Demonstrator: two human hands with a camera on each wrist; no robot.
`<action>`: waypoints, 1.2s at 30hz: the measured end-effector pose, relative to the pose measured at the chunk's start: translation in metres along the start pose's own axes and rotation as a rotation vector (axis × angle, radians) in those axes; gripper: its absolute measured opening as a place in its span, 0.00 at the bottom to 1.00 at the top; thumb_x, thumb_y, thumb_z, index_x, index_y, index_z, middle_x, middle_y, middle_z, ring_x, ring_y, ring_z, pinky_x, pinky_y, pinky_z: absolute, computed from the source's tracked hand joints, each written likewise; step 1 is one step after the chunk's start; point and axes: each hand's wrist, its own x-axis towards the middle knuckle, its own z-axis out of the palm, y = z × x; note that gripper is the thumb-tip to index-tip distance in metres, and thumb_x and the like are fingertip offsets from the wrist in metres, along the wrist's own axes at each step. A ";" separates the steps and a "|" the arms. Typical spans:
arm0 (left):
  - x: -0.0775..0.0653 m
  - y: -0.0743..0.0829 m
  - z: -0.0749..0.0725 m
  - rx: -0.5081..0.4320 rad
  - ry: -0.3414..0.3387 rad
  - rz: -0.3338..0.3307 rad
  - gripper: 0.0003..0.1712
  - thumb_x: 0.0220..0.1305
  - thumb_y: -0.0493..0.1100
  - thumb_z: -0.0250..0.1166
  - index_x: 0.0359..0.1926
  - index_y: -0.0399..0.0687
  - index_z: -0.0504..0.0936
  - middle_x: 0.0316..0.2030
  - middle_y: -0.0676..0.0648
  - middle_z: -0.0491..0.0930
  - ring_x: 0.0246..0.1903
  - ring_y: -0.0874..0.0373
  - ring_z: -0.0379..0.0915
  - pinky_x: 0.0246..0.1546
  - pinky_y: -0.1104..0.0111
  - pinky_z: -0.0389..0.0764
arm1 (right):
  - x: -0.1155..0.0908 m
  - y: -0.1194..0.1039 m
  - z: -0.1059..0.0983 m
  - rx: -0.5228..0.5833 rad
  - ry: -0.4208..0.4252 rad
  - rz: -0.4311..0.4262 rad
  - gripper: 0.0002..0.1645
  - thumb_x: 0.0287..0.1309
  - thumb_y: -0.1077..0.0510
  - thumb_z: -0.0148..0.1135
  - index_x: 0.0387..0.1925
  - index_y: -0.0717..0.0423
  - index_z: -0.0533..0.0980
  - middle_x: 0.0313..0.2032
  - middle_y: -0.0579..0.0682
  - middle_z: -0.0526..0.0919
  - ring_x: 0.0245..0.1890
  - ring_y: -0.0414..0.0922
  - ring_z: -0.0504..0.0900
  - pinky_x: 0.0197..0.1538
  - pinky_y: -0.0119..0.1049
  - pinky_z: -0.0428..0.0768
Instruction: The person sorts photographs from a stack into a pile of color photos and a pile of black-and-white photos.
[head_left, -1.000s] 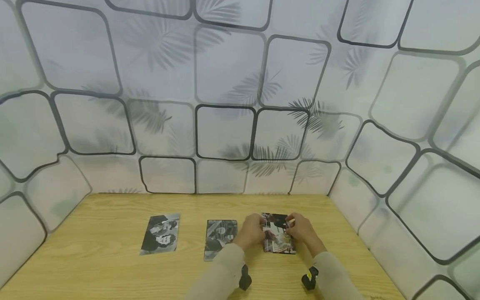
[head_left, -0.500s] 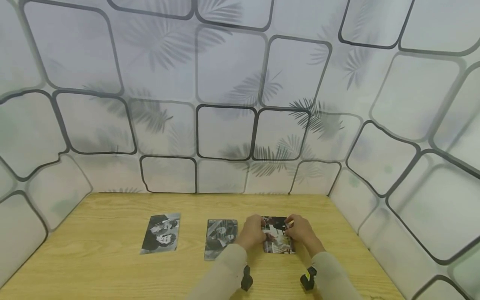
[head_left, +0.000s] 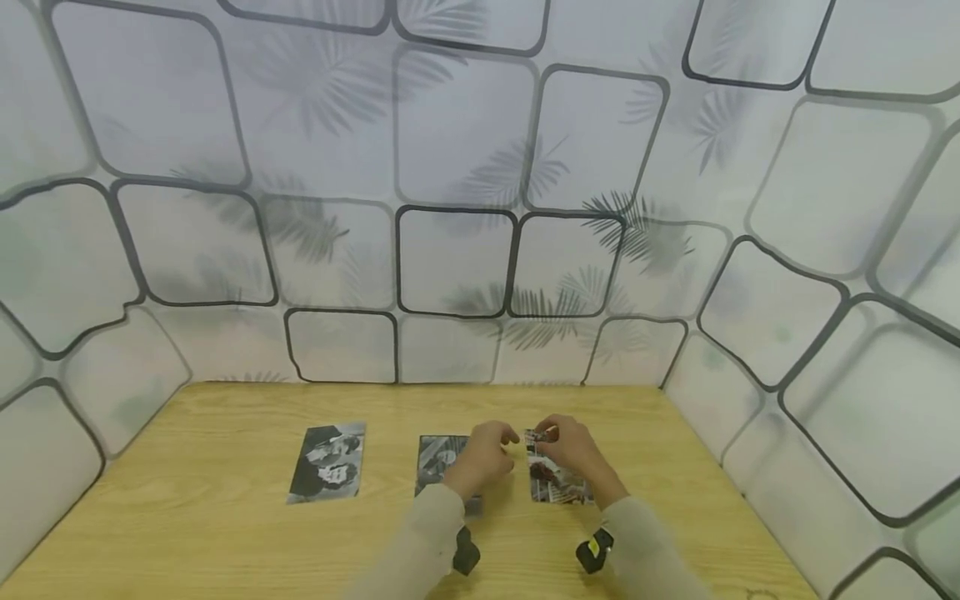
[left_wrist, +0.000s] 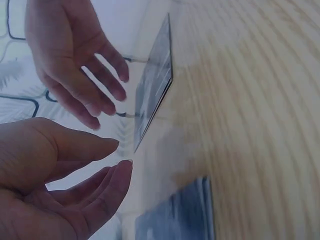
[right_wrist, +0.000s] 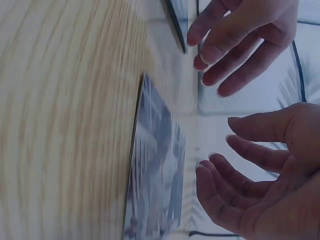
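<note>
My left hand (head_left: 483, 456) hovers over the right part of the middle black-and-white photo card (head_left: 433, 457), hiding some of it. Over the upper right of the colour photo card (head_left: 553, 485) is my right hand (head_left: 572, 446). In the left wrist view, the left hand (left_wrist: 70, 185) has loosely bent fingers with nothing between them, apart from the cards. The right wrist view has the right hand (right_wrist: 260, 180) likewise holding nothing, raised off the flat colour card (right_wrist: 155, 165). A third card (head_left: 327, 463), black-and-white with two people, lies at the left.
The three cards lie in a row on a light wood-grain table (head_left: 225, 533). A pale patterned cloth wall (head_left: 450, 258) closes off the back and both sides. A dark wrist device (head_left: 595, 551) sits at the right sleeve, another (head_left: 466, 551) at the left.
Both hands have let go of the colour card's sides. The left hand has moved left toward the middle card; the right hand has shifted slightly left and up. The cards stay in place.
</note>
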 end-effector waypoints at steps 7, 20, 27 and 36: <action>-0.018 -0.011 -0.035 0.006 0.013 0.011 0.20 0.56 0.25 0.67 0.52 0.33 0.82 0.52 0.33 0.81 0.46 0.41 0.82 0.44 0.54 0.89 | 0.000 -0.017 0.020 0.117 -0.063 -0.005 0.17 0.64 0.61 0.66 0.54 0.62 0.80 0.44 0.59 0.84 0.32 0.46 0.84 0.35 0.42 0.85; -0.046 -0.044 -0.072 0.018 0.105 -0.037 0.21 0.54 0.26 0.69 0.52 0.34 0.83 0.51 0.35 0.83 0.45 0.45 0.83 0.42 0.57 0.89 | -0.006 -0.048 0.043 0.239 -0.153 -0.031 0.19 0.66 0.63 0.65 0.56 0.65 0.78 0.48 0.65 0.82 0.35 0.50 0.87 0.37 0.43 0.89; -0.052 -0.058 -0.085 0.014 0.142 -0.025 0.21 0.52 0.24 0.68 0.50 0.33 0.83 0.48 0.34 0.84 0.45 0.43 0.83 0.41 0.58 0.89 | -0.004 -0.051 0.054 0.246 -0.168 -0.051 0.20 0.66 0.62 0.65 0.57 0.65 0.77 0.47 0.63 0.82 0.33 0.47 0.86 0.37 0.41 0.89; -0.055 -0.066 -0.093 0.014 0.133 -0.117 0.21 0.50 0.25 0.70 0.49 0.33 0.83 0.44 0.35 0.84 0.43 0.43 0.85 0.44 0.55 0.90 | -0.003 -0.058 0.062 0.259 -0.177 -0.003 0.19 0.65 0.64 0.65 0.56 0.65 0.78 0.46 0.63 0.82 0.33 0.48 0.86 0.36 0.42 0.90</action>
